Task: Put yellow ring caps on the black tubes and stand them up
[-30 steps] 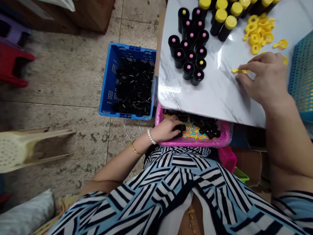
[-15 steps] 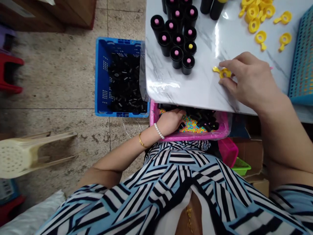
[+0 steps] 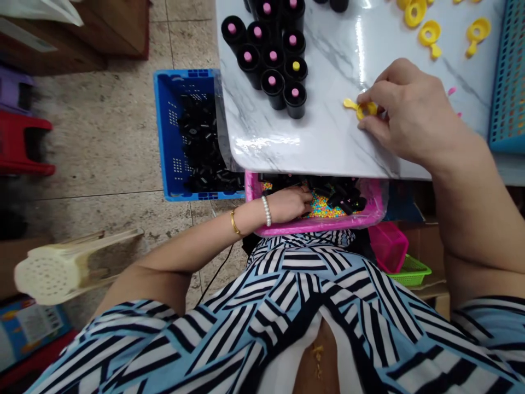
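Observation:
My right hand [image 3: 418, 117] is closed over the tabletop, thumb and fingers pinching a yellow plastic ring with a short tab [image 3: 350, 103]. The tab points left, out from the fingers. Down in the pink basin [image 3: 320, 225], my left hand [image 3: 289, 203] has curled fingers among small coloured beads [image 3: 324, 207] and black plastic pieces [image 3: 346, 202]. Whatever its fingertips grip is hidden. Black tubes [image 3: 273, 90] with pink pegs in their tops stand grouped on the table, left of my right hand; one has a yellow peg [image 3: 296, 66].
Loose yellow ring pieces [image 3: 430, 34] lie at the back right of the white marbled table [image 3: 262, 145], beside a teal basket [image 3: 508, 82]. A blue crate [image 3: 164, 137] of black parts stands left of the table. A cream stool [image 3: 49, 273] lies on the floor.
The view has shifted, so the table items appear further left and higher. My left hand has moved slightly right within the basin. My right hand still pinches the yellow ring.

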`<action>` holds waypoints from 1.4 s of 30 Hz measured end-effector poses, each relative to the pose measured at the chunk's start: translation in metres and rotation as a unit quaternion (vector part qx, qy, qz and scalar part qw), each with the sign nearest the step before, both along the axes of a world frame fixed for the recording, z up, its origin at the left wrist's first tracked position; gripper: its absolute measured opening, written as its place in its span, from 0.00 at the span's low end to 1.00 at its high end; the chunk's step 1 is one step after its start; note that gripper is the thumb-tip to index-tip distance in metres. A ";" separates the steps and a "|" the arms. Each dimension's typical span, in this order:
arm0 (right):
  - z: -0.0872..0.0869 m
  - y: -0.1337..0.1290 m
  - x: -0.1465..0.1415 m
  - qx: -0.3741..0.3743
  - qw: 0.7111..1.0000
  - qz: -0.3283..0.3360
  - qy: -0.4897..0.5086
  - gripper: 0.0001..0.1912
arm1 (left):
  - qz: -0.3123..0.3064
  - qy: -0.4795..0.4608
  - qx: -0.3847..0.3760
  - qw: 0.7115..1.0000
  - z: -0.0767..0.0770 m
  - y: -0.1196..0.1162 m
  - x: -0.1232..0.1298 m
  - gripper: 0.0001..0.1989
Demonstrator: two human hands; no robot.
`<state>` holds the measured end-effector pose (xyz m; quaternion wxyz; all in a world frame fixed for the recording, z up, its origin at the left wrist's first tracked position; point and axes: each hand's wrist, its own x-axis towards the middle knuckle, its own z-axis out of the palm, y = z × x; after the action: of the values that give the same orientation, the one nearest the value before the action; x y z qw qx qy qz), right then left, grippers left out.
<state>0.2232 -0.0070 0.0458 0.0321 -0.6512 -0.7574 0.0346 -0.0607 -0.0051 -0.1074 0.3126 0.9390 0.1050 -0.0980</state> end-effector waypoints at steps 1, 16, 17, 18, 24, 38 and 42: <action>0.000 0.000 -0.001 0.002 1.000 0.001 -0.002 0.17 | -0.025 0.006 0.009 1.000 0.000 -0.002 0.003 0.09; 0.006 -0.011 -0.003 0.064 0.996 -0.055 0.042 0.20 | 0.078 -0.169 -0.086 0.979 -0.007 -0.005 -0.007 0.20; 0.005 -0.014 -0.003 0.077 0.993 -0.066 0.060 0.19 | 0.083 -0.190 -0.108 0.972 -0.006 -0.003 -0.009 0.20; 0.003 -0.017 -0.004 0.086 0.990 -0.072 0.081 0.17 | 0.081 -0.205 -0.126 0.967 -0.005 -0.002 -0.011 0.19; -0.012 -0.028 -0.008 0.102 0.962 -0.122 0.221 0.06 | 0.136 -0.221 -0.208 0.943 0.005 0.000 -0.019 0.15; -0.006 -0.012 -0.021 -0.046 0.837 -0.095 0.536 0.10 | 0.276 -0.242 -0.180 0.913 -0.003 -0.022 -0.028 0.18; -0.002 -0.024 -0.027 -0.009 0.866 -0.077 0.495 0.06 | 0.246 -0.275 -0.173 0.913 0.003 -0.019 -0.034 0.18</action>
<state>0.1964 -0.0311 0.0438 0.3994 -0.6052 -0.5892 0.3564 -0.0950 -0.0243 -0.1042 0.5005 0.8049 0.2239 0.2270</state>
